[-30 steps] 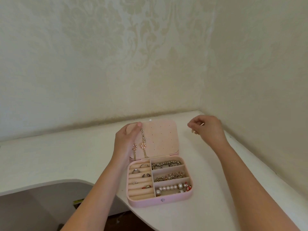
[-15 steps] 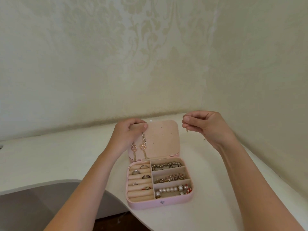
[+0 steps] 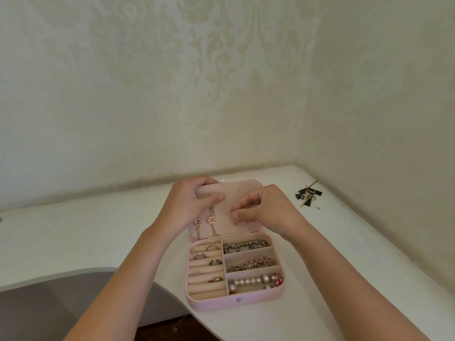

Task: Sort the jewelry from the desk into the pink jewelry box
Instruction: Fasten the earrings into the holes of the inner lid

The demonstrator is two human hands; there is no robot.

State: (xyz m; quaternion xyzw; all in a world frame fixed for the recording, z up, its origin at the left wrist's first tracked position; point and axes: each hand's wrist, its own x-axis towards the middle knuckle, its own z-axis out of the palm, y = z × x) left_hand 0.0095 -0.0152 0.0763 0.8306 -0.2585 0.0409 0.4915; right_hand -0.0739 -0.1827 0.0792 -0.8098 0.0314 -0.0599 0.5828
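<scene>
The pink jewelry box (image 3: pixel 216 303) lies open on the white desk (image 3: pixel 73 232). Its ring rolls hold several rings (image 3: pixel 200 255); its three right compartments hold bracelets and a pearl strand (image 3: pixel 248 281). Two pink dangling earrings (image 3: pixel 211 221) hang from the perforated lid (image 3: pixel 243 190). My left hand (image 3: pixel 189 205) grips the lid's upper left corner, thumb on the inner face. My right hand (image 3: pixel 261 210) pinches something tiny against the lid's holes; the item itself is too small to make out. A small pile of dark green tassel earrings (image 3: pixel 307 194) lies on the desk near the right wall.
Patterned walls meet in a corner behind the box and close off the desk at the back and right. The desk's curved front edge (image 3: pixel 157 286) runs just left of the box. A tiny clear earring back (image 3: pixel 318 208) lies by the tassel pile.
My right hand has moved left from above the desk's right side down onto the lid, uncovering the tassel earrings. My left hand has shifted to grip the lid's top corner.
</scene>
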